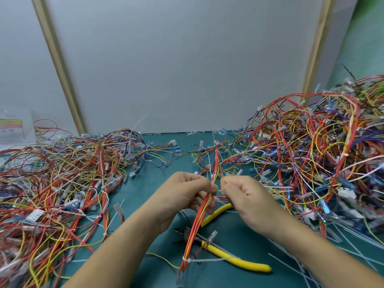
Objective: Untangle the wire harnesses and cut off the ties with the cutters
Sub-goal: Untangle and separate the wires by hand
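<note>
A harness of red, orange and yellow wires [195,227] runs from the far tangle down between my hands to the table front. My left hand [187,192] grips this bundle, fingers curled round it. My right hand [239,194] sits just to its right, fingers curled, pinching thin wires at the bundle's side. A white tie [188,260] with a long tail binds the harness near its lower end. The yellow-handled cutters [234,259] lie on the green mat [239,242] under my wrists, with the harness crossing over their dark jaws.
A big heap of tangled harnesses [324,159] fills the right side. A flatter heap [58,183] covers the left. Loose white tie offcuts [295,265] lie near the front right. A grey partition wall [176,69] closes the back.
</note>
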